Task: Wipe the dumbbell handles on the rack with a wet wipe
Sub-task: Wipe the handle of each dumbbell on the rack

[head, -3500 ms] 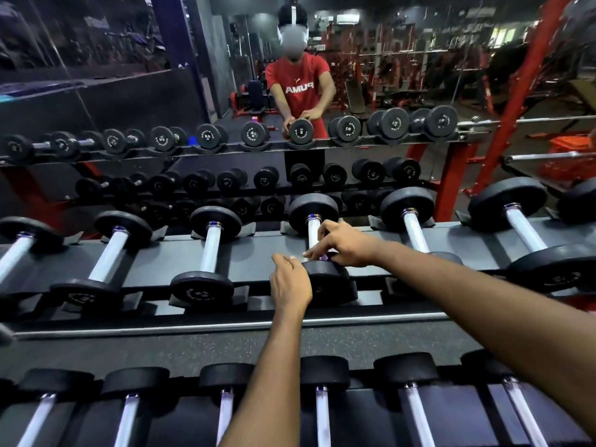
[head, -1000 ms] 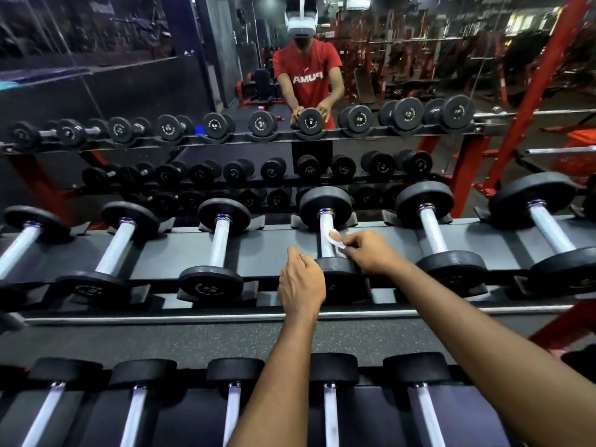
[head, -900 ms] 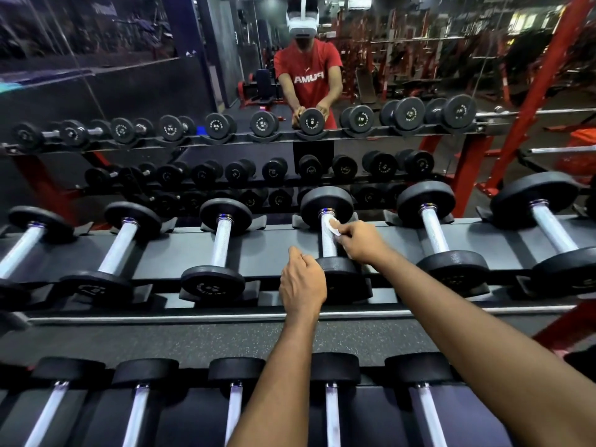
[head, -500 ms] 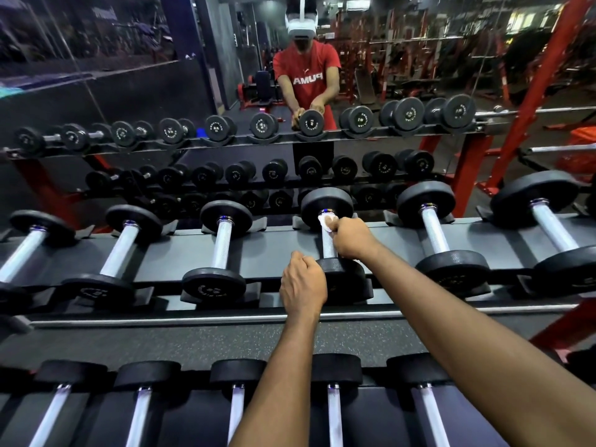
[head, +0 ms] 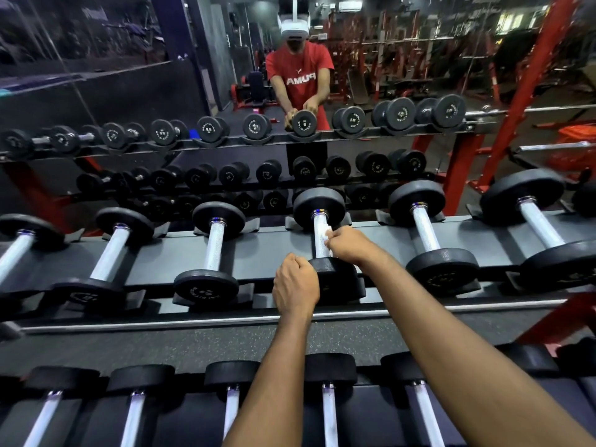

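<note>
A dumbbell with black round heads and a silver knurled handle (head: 319, 229) lies on the grey top shelf of the rack (head: 267, 250), straight ahead. My right hand (head: 346, 245) pinches a white wet wipe (head: 326, 235) against the right side of that handle, near its middle. My left hand (head: 295, 285) is curled over the left edge of the dumbbell's near head (head: 338, 275), holding it. Part of the handle is hidden behind my right hand.
More dumbbells line the same shelf left (head: 211, 250) and right (head: 425, 230), and a lower shelf row (head: 329, 411) sits under my arms. A mirror behind shows a person in a red shirt (head: 300, 75). A red frame post (head: 529, 88) rises at right.
My right hand has slid the wipe back down the handle from its far end toward the middle. My left hand stays on the near head.
</note>
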The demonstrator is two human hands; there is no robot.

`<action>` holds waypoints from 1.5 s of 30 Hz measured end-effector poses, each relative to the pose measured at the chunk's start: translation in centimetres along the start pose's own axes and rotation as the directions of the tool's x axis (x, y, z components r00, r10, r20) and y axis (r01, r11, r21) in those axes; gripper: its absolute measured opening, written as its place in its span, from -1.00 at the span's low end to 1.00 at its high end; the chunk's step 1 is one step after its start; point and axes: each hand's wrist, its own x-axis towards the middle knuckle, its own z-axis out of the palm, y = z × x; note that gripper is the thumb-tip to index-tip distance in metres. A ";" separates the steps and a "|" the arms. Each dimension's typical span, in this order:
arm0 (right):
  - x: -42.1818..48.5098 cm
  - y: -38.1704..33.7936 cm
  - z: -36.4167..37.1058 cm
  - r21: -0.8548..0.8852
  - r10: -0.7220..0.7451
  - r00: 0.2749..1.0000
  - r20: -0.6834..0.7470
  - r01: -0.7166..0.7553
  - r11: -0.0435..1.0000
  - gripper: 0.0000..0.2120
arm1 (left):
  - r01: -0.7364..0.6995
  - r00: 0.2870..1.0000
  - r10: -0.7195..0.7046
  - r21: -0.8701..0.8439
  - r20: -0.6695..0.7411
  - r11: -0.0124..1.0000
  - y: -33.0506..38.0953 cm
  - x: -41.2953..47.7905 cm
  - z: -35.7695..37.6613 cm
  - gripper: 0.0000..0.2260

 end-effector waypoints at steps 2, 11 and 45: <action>-0.3 0.2 0.2 -0.028 0.003 1.000 0.022 -0.003 1.000 -0.80 | 0.008 1.000 -0.008 0.001 -0.002 1.000 -0.1 0.1 0.1 -0.69; 1.0 -0.5 0.4 0.280 0.168 0.977 0.129 -0.198 0.939 -0.65 | -0.016 1.000 0.016 0.016 -0.023 1.000 -0.3 0.2 0.3 -0.71; 1.6 1.5 2.4 0.570 0.228 0.968 0.101 -0.244 0.785 -0.71 | -0.029 0.999 0.029 -0.006 -0.037 1.000 -0.1 0.0 0.3 -0.68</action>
